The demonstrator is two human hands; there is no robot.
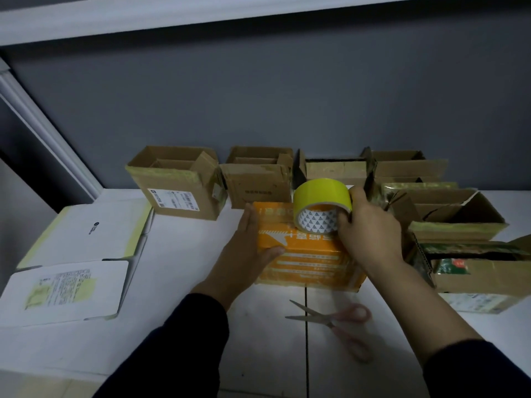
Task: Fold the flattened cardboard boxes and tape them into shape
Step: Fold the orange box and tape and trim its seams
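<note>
An orange cardboard box (310, 262) with white print lies in the middle of the white table. My left hand (247, 248) grips its left end, fingers over the far edge and thumb on the top face. My right hand (369, 231) holds a roll of yellow tape (320, 203) upright on top of the box near its far right part. The box's top seam under the roll is hidden.
Pink-handled scissors (336, 320) lie open in front of the box. Several folded brown boxes (178, 182) stand along the back wall and down the right side (457, 222). A flattened white box (83, 248) lies at the left.
</note>
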